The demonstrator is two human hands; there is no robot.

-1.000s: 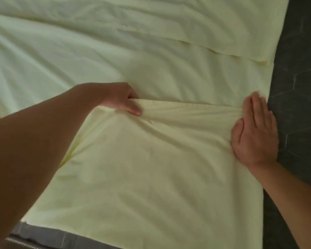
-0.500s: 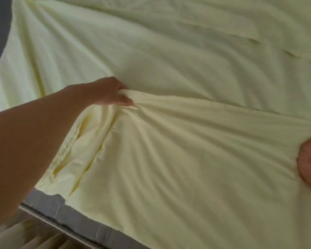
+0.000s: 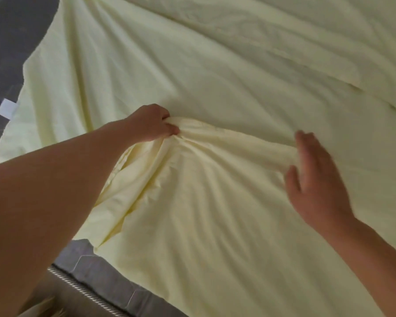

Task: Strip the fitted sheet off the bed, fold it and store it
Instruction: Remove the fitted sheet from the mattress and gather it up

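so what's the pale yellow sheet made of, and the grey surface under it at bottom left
Pale yellow sheet: thin woven cloth, likely cotton or a blend, matte; fine soft creases fan from where the left hand grips it. Grey surface: looks like matte textile with stitched seams; fibre unclear.

Pale yellow fitted sheet point(image 3: 226, 72) lay spread over grey mattress point(image 3: 12, 49), creased and partly folded over itself. Left hand point(image 3: 150, 123) gripped bunched folded edge near middle, fingers curled into cloth, wrinkles fanning toward viewer. Right hand point(image 3: 316, 179) blurred, fingers straight and slightly apart, at same folded edge further right; contact unclear. White tag point(image 3: 7, 109) lay on mattress beside sheet's left edge. Corded piping point(image 3: 82, 289) ran along mattress border at bottom left.
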